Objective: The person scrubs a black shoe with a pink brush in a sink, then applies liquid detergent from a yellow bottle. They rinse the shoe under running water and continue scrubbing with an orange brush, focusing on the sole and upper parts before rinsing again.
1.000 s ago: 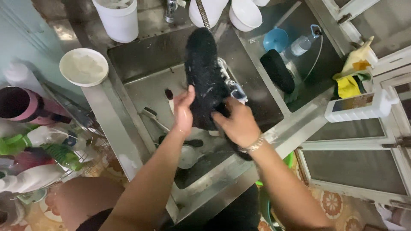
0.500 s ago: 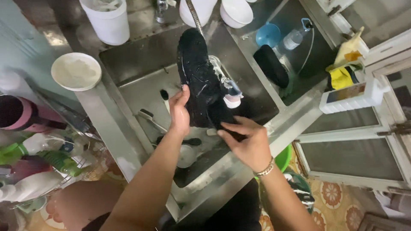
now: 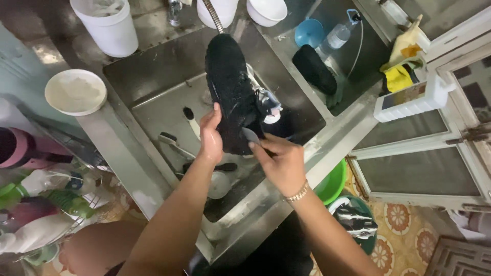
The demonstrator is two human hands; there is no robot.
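Black and wet, the shoe (image 3: 232, 92) is held at frame centre above the steel sink (image 3: 153, 76), the left hand (image 3: 210, 135) clasping its side and the right hand (image 3: 279, 161) pinching its heel end. Good practice, judging by this pose, is a firm left-hand hold over the basin so runoff falls inside; a brush (image 3: 174, 143) lies below.

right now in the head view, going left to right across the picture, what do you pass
white plate → left hand → black shoe → right hand → blue funnel → yellow cloth
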